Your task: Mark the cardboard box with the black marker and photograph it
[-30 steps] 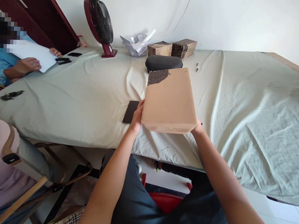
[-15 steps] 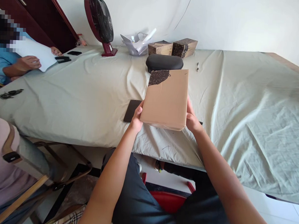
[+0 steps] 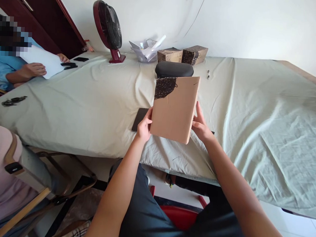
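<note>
A brown cardboard box (image 3: 175, 110) with a dark scribbled patch at its upper left corner is held up above the table. My left hand (image 3: 145, 126) grips its left side, fingers partly hidden behind it. On the opposite side, my right hand (image 3: 201, 125) holds the right edge, with the index finger stretched up along it. Behind the lower part of the box lies a flat dark object (image 3: 139, 119), mostly covered from view. A black zip case (image 3: 174, 69) sits just beyond the box's top edge.
A cloth-covered table (image 3: 95, 105) spans the view. At the back stand a red fan (image 3: 109, 29), a plastic basket (image 3: 145, 54) of papers, and two patterned boxes (image 3: 169, 56). A pen (image 3: 208, 74) lies to the right. A person holding white paper (image 3: 42, 59) sits at left.
The box has turned and tilted in my hands; its lower right corner dips and its bottom edge no longer shows. My right index finger has lifted away from the side. The view has shifted slightly.
</note>
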The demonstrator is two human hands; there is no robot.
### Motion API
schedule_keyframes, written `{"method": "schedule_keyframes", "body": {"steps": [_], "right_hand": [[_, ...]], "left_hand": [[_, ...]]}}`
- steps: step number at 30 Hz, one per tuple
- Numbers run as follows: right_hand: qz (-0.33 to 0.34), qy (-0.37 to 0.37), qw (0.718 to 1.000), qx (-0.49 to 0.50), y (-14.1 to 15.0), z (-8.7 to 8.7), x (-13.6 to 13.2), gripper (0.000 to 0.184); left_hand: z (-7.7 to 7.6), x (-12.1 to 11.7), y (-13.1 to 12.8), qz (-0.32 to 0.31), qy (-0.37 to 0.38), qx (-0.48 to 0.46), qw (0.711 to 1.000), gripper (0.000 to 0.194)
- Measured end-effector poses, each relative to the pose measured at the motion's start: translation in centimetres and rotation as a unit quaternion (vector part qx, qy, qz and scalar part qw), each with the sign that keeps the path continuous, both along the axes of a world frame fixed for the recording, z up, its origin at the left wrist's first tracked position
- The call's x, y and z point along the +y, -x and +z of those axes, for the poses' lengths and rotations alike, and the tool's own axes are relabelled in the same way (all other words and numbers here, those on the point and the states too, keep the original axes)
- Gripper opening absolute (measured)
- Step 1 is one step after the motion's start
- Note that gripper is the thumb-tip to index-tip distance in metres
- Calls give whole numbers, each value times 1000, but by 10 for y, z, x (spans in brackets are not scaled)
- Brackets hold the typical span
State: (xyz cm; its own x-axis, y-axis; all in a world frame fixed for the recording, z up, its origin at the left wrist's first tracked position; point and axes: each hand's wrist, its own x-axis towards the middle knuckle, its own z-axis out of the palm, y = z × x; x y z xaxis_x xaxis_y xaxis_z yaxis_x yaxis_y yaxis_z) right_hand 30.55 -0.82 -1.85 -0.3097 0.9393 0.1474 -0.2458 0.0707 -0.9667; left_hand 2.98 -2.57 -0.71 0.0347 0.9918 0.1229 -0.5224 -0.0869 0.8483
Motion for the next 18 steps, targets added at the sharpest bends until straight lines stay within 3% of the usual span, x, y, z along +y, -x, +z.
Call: {"method": "schedule_keyframes", "body": {"steps": [4,8,13,18], "right_hand": [[24,64,997,21,4,-1,-8,100],[65,93,993,25,11,-1,-16,106],[33,97,994,46,17,-2,-18,99],[20,71,997,19,19,-5,-17,83]], "left_hand": [[-9,8,-7,-7,9,39,999,43],[-18,18,-13,17,-28,125,992,56],[-19,19,-17,45,-48,213,975,67],[-16,4,-24,-23,-111,218,969,113]]}}
